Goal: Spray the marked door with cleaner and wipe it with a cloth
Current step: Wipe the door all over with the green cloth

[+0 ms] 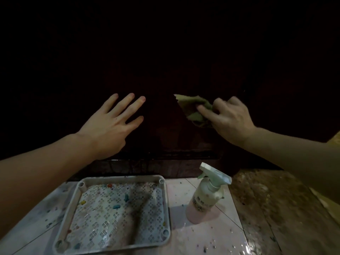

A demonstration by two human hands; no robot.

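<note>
A dark wooden door (165, 70) fills the upper view, too dim to show any marks. My right hand (228, 120) holds a crumpled green cloth (193, 109) against the lower part of the door, fingers curled over it. My left hand (112, 124) lies flat on the door with its fingers spread and holds nothing. A spray bottle (206, 194) with a white trigger head and pinkish liquid stands on the tiled floor below my right hand, untouched.
A grey perforated plastic tray (73, 208), stained and speckled with colour, sits on the floor at the lower left of the bottle. The pale floor tiles (211, 236) are wet and spotted. A brown speckled strip of floor (272, 199) runs along the right.
</note>
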